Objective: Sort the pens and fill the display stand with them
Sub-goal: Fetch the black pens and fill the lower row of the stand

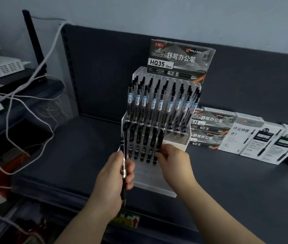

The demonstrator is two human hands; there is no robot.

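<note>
- A person's two hands work at a clear stand (157, 184) that sits on a dark shelf (227, 182), straight ahead of them.
- The left hand (116, 175) is closed around a black pen (122, 145). The pen stands nearly upright with its tip down, just off the stand's front left corner.
- The right hand (174, 162) is at the front row (145, 138). Its curled fingers pinch the lower part of the end pen (160, 136), the rightmost one in that row.
- The hands are close but apart, with the row's lower ends between them.
- The front row holds about six black pens, upright and leaning slightly back. They fill the left part of the tier.
- The part of that tier (176, 143) to the right of the end pen looks unfilled.
- That gap lies just beyond the right hand and across the row from the left. The black pen would probably go there, kept upright and lowered tip first.
- The upper tiers hold many clear pens (160, 103) with pale blue labels, packed closely.
- A grey pen box (178, 59) stands on the stand's top.
- More grey boxes (210, 127) and white boxes (256, 138) lie on the shelf to the right. Whether they hold pens cannot be told.
- White cables (34, 76) hang at the left.
</note>
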